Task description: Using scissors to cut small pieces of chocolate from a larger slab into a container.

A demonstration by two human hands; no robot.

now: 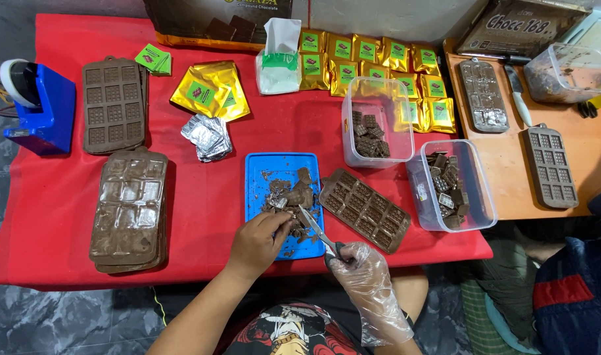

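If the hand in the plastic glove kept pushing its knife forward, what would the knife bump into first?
The right hand points its knife up-left, so it would probably first meet the chocolate pieces on the blue tray.

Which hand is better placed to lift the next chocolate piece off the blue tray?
Left, probably. The bare left hand already rests on the chocolate pieces on the blue tray. The gloved right hand is busy holding the knife.

Left hand [257, 242] bare, pressing down on chocolate scraps [289, 197] on the blue tray [259, 172] | right hand [366, 276] in a clear glove, gripping scissors [317, 231] with blades over the scraps | brown chocolate mould [365, 209] just beside the tray, on the red tablecloth [202, 190] | clear tubs [450, 185] of chocolate pieces to the right
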